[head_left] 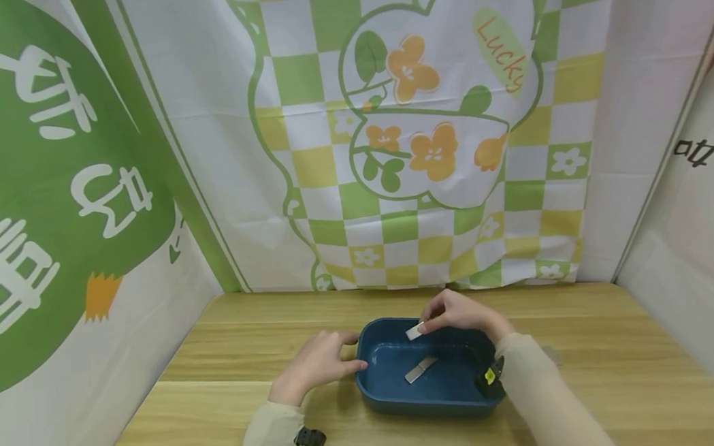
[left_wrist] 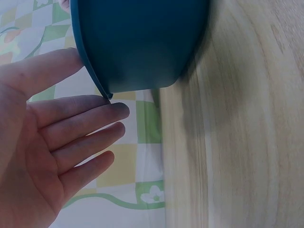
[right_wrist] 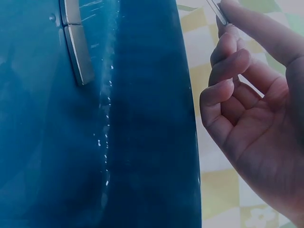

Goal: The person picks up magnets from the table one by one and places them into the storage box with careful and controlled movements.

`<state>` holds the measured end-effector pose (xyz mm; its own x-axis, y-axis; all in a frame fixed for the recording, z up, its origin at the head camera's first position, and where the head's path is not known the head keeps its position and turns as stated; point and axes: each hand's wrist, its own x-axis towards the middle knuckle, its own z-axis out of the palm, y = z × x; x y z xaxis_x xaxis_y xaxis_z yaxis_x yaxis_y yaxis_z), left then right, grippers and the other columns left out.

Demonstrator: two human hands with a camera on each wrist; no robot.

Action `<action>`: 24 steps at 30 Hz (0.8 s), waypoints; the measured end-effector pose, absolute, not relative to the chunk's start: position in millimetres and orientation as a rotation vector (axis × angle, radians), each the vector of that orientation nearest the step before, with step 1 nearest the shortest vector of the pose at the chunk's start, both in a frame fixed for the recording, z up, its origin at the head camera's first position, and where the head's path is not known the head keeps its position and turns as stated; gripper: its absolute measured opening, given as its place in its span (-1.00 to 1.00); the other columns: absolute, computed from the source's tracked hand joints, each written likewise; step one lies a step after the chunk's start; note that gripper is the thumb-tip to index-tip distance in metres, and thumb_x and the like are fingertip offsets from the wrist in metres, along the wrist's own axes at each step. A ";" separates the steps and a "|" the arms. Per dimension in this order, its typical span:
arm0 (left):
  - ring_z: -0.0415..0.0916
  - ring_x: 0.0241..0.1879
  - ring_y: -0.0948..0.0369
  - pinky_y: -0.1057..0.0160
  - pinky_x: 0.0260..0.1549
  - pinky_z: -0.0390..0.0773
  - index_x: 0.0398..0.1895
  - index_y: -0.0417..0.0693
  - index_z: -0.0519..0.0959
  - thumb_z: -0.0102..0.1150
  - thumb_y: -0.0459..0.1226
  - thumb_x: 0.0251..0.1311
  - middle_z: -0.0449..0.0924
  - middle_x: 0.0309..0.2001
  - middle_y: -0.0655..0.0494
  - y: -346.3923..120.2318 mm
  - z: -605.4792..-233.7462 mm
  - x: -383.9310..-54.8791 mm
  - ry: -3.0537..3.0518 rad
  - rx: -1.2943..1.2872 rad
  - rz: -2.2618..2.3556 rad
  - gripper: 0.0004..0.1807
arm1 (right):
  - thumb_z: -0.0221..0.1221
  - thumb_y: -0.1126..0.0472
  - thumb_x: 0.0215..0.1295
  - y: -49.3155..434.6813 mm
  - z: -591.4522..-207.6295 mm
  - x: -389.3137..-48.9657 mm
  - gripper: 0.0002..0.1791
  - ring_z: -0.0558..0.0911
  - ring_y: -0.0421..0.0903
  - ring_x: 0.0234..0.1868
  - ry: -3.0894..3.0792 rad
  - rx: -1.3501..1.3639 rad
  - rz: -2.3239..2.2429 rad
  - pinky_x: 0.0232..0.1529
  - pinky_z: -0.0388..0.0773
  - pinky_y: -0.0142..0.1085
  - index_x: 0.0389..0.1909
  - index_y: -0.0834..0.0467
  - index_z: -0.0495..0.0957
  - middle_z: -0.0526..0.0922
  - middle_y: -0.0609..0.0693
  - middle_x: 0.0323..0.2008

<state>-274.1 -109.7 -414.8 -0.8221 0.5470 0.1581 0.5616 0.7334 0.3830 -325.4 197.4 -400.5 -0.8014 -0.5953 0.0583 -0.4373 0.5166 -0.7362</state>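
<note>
A blue rectangular basin (head_left: 429, 407) stands on the wooden table. My left hand (head_left: 318, 363) is at its left end; in the left wrist view the fingers (left_wrist: 88, 118) are extended, with the thumb and fingertips right at the rim. Over the far side of the basin, my right hand (head_left: 457, 310) pinches a small flat silver bar (head_left: 414, 331) between thumb and forefinger, its other fingers curled. Two similar silver bars (right_wrist: 78, 52) lie end to end on the basin floor, slanting in the head view.
Wooden tabletop (head_left: 222, 422) surrounds the basin. A green and yellow checked cloth (head_left: 444, 245) hangs behind the table, with printed white cloth (head_left: 174, 343) on the left side. Black wrist cameras (head_left: 311, 442) sit on both sleeves.
</note>
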 end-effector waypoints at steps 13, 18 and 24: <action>0.58 0.04 0.01 0.00 0.02 0.56 0.11 -0.14 0.56 0.30 0.02 0.08 0.62 0.04 -0.05 -110.0 -415.2 -274.2 -2.875 -0.940 -0.676 -0.41 | 0.33 0.16 0.11 188.6 -408.1 -326.2 -0.82 0.60 -0.25 -0.37 2.499 -0.886 -1.186 -0.26 0.55 -0.41 -0.36 0.21 0.71 0.73 0.00 -0.39; 0.58 0.04 -0.01 -0.02 0.01 0.56 0.10 -0.15 0.56 0.32 0.00 0.07 0.62 0.04 -0.07 -109.8 -414.9 -273.9 -2.874 -0.938 -0.690 -0.42 | 0.33 0.14 0.11 183.8 -410.1 -325.8 -0.82 0.58 -0.27 -0.39 2.499 -0.891 -1.169 -0.28 0.53 -0.43 -0.36 0.19 0.71 0.72 -0.03 -0.40; 0.58 0.04 -0.01 -0.02 0.01 0.56 0.10 -0.15 0.56 0.32 -0.01 0.07 0.63 0.04 -0.07 -109.6 -415.1 -274.1 -2.871 -0.932 -0.690 -0.42 | 0.32 0.12 0.13 179.7 -411.0 -326.9 -0.81 0.53 -0.29 -0.46 2.469 -0.927 -1.144 -0.39 0.51 -0.44 -0.35 0.17 0.71 0.69 -0.09 -0.45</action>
